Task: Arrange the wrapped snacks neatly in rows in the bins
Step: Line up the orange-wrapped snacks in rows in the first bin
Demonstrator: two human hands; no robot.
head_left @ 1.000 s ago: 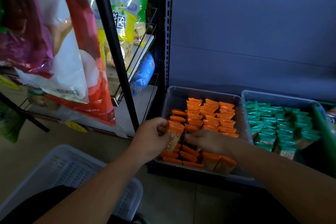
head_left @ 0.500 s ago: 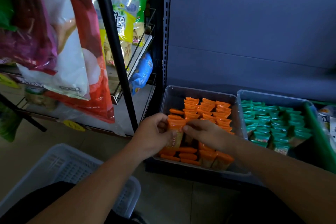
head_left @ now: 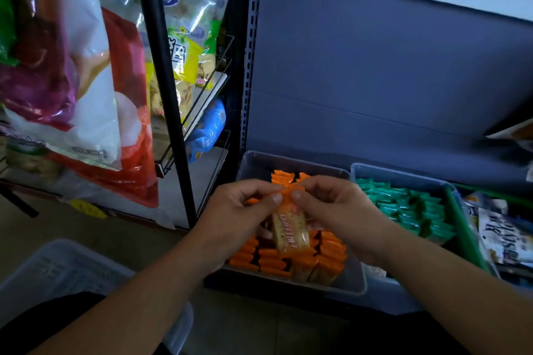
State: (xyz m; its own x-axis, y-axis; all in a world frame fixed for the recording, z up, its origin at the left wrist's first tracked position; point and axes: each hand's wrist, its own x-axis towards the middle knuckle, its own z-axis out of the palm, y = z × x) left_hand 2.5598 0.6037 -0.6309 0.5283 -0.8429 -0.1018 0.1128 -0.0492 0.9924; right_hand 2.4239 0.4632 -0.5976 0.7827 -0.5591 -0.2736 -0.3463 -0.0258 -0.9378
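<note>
– Packet point(head_left: 290, 229) in mid-air at frame centre: why both hands on it?
– The left hand point(head_left: 239, 210) and the right hand point(head_left: 331, 210) each pinch its upper crimped edge between thumb and curled fingers, so it hangs upright, probably to square it before slotting it in.
– Where does it go?
– Likely into the clear bin point(head_left: 259, 164) directly beneath, where the orange snacks point(head_left: 271, 259) stand in rows. Its far left corner shows bare floor.
– Anything crowding it?
– Green snacks point(head_left: 409, 207) fill a second bin point(head_left: 403, 174) just right. A black post point(head_left: 164, 95) and hanging bags point(head_left: 72, 66) at upper left are well apart, and a white basket point(head_left: 57, 274) sits lower left. Nothing blocks the drop, I'd judge, though the hands hide the middle rows.
</note>
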